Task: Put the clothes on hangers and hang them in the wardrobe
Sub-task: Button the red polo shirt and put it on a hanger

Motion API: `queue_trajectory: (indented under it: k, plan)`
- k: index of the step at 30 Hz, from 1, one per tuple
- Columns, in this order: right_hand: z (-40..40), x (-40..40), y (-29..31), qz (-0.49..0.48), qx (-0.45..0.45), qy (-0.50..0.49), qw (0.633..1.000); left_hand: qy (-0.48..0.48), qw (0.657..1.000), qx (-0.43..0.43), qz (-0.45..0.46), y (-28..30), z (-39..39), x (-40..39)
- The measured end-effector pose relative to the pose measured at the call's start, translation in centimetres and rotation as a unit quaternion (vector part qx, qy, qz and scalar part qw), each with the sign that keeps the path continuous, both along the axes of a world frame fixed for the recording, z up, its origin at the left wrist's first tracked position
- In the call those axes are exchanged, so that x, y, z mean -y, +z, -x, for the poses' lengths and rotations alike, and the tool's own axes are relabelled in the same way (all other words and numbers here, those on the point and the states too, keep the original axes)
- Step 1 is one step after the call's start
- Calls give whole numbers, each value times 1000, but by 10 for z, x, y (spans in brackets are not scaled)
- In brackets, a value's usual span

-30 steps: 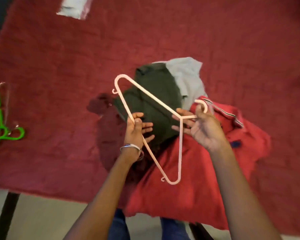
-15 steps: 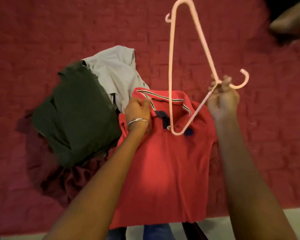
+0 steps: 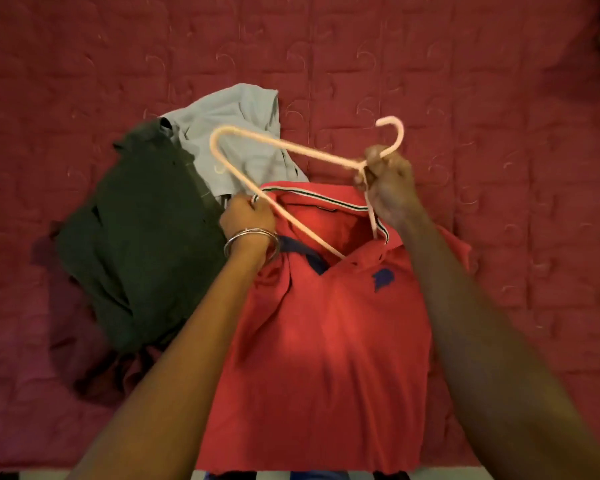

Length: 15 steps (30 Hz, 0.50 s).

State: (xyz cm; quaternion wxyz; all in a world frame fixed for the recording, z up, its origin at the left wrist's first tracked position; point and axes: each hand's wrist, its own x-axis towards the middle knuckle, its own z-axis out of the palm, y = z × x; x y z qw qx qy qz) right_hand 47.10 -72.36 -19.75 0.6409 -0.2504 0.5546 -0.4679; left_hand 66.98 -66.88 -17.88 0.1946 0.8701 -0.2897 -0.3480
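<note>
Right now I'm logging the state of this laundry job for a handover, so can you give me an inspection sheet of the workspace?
Surface: dark red quilted bedspread, wrinkled.
Job's things: pale pink plastic hanger, one end inside the collar of the red polo shirt with striped collar, which lies flat.
Clutter: dark green folded garment, light grey garment partly under it, maroon garment beneath the pile.
Hands: left hand grips the shirt collar; right hand grips the hanger near its hook; metal bangles on the left wrist.
Cables: nothing seen.
Surroundings: strip of pale floor at the bottom edge; wardrobe not in view.
</note>
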Motion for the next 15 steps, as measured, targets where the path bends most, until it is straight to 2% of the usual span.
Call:
queue_trajectory:
  k: [2,5,7,10,15]
  plan:
    - [8,-8,-9,-1,-24,19,1000,74,995,-60,17,1,-13,-4]
    - [35,-30,-10,-27,-105,34,994,122,989,-70,47,-5,-33,-11]
    - [51,-42,-4,-7,-156,55,986,99,992,-69,39,8,-33,-13]
    - [59,-64,8,12,-225,95,970,3,999,15,46,24,-27,-13]
    - [47,-68,10,14,-235,101,967,-127,987,19,101,38,-2,-7]
